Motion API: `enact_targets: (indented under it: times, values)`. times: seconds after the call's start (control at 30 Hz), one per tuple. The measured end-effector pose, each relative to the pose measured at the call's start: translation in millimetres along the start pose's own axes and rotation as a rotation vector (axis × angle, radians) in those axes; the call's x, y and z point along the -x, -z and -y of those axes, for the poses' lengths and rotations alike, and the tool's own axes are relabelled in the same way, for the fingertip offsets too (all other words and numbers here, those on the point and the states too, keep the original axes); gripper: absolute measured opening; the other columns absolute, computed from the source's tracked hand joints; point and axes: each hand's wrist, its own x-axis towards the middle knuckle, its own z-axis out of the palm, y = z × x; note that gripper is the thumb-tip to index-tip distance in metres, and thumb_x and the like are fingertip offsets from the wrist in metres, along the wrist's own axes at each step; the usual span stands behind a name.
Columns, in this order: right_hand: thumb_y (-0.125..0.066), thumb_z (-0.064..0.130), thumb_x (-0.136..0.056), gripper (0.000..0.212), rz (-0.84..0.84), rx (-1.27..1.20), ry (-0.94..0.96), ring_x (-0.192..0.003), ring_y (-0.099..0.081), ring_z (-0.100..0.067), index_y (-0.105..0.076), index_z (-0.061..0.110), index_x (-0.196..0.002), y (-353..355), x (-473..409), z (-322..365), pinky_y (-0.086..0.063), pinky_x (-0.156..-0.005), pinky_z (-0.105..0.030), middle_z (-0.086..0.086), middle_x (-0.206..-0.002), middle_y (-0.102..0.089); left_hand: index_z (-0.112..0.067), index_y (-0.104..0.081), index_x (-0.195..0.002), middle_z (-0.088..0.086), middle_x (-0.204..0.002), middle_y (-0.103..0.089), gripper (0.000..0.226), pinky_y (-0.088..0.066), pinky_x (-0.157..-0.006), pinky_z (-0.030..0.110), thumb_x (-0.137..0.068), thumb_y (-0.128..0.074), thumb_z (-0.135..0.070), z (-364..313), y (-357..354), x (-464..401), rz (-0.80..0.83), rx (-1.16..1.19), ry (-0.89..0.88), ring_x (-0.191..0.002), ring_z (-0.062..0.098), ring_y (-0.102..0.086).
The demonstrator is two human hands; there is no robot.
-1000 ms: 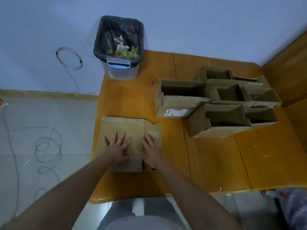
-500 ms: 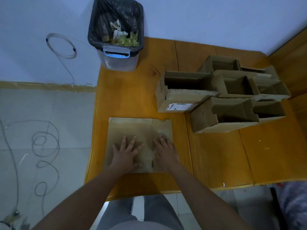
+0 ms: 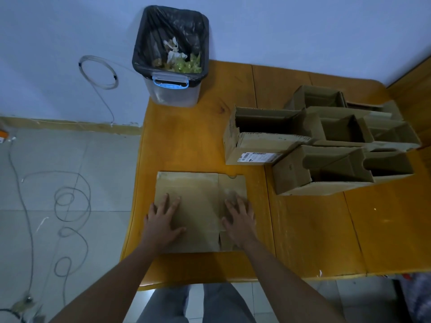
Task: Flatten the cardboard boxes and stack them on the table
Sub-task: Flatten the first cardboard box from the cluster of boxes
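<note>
From the head view, a flattened box (image 3: pixel 200 206) lies near the front left of the orange table (image 3: pixel 314 234), and both hands press down on it. The left hand (image 3: pixel 163 220) rests on its left part and the right hand (image 3: pixel 240 217) on its right part, beside the crease; the fingers of both are straight and spread flat on the cardboard, gripping nothing. Compared with a second ago, the hands have drawn apart: they were close together near the middle of the sheet, and now each sits toward its own side, while the sheet itself seems to have kept its place on the table. That reads as a smoothing pass, so this box looks fully flat and ready to serve as the base of the stack. Well apart to the right, a cluster of open boxes (image 3: pixel 326 141) stands unflattened, the nearest carrying a white label (image 3: pixel 258 157), so most of the task remains. A lined bin (image 3: pixel 172 57) stands at the table's far left corner.
</note>
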Motion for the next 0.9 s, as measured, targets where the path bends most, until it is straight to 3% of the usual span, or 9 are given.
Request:
enact_targets:
  times: [0.2,0.37,0.5,0.63,0.77,0.9]
  values:
    - [-0.05,0.047,-0.092,0.055,-0.042,-0.168,-0.07,-0.134,-0.01,-0.028,-0.033,0.038,-0.144,6.6,-3.8,3.7,-0.025,-0.11,-0.048,0.018,-0.151,-0.009,-0.031,-0.022,-0.152,-0.002,-0.161,-0.007,0.095,-0.026,-0.113,0.051,-0.076,-0.077,-0.046,-1.4,-4.3,4.7,-0.112,0.243,0.049,-0.139,0.036,-0.013]
    - [-0.055,0.042,-0.092,0.046,-0.157,-0.332,-0.067,-0.128,-0.02,-0.029,-0.047,0.033,-0.137,30.9,0.0,9.1,-0.028,-0.097,-0.031,0.011,-0.146,-0.026,-0.03,-0.032,-0.148,-0.002,-0.149,-0.025,0.095,-0.033,-0.1,0.046,-0.069,-0.084,-0.042,-4.4,15.2,-1.4,-0.192,0.378,0.003,-0.125,0.027,-0.023]
    - [-0.052,0.042,-0.092,0.046,-0.255,-0.252,-0.006,-0.13,-0.032,-0.024,-0.049,0.029,-0.136,68.9,6.1,14.2,-0.023,-0.104,-0.033,0.005,-0.146,-0.031,-0.028,-0.038,-0.146,-0.001,-0.142,-0.034,0.096,-0.031,-0.096,0.04,-0.065,-0.086,-0.045,-16.5,48.6,-4.9,-0.228,0.48,-0.07,-0.124,0.026,-0.028]
    - [-0.049,0.047,-0.092,0.049,-0.322,-0.232,0.028,-0.118,-0.048,-0.021,-0.047,0.026,-0.137,117.7,11.8,33.3,-0.038,-0.105,-0.04,-0.001,-0.145,-0.031,-0.026,-0.042,-0.142,0.001,-0.134,-0.041,0.092,-0.037,-0.106,0.047,-0.064,-0.087,-0.045,-36.7,95.9,-1.8,-0.279,0.581,-0.099,-0.127,0.026,-0.037]
    - [-0.054,0.051,-0.089,0.05,-0.371,-0.227,0.107,-0.118,-0.049,-0.028,-0.049,0.028,-0.133,165.8,26.7,52.7,-0.044,-0.097,-0.039,-0.005,-0.143,-0.031,-0.02,-0.045,-0.139,0.0,-0.125,-0.039,0.089,-0.039,-0.106,0.044,-0.064,-0.089,-0.036,-50.3,141.8,14.2,-0.333,0.631,-0.113,-0.123,0.025,-0.044]
    - [-0.055,0.053,-0.087,0.055,-0.405,-0.168,0.198,-0.119,-0.047,-0.03,-0.047,0.025,-0.134,204.0,58.1,58.9,-0.042,-0.101,-0.044,-0.007,-0.14,-0.03,-0.014,-0.046,-0.137,0.004,-0.124,-0.04,0.084,-0.038,-0.105,0.041,-0.066,-0.089,-0.026,-68.8,168.7,48.1,-0.408,0.615,-0.136,-0.122,0.026,-0.044]
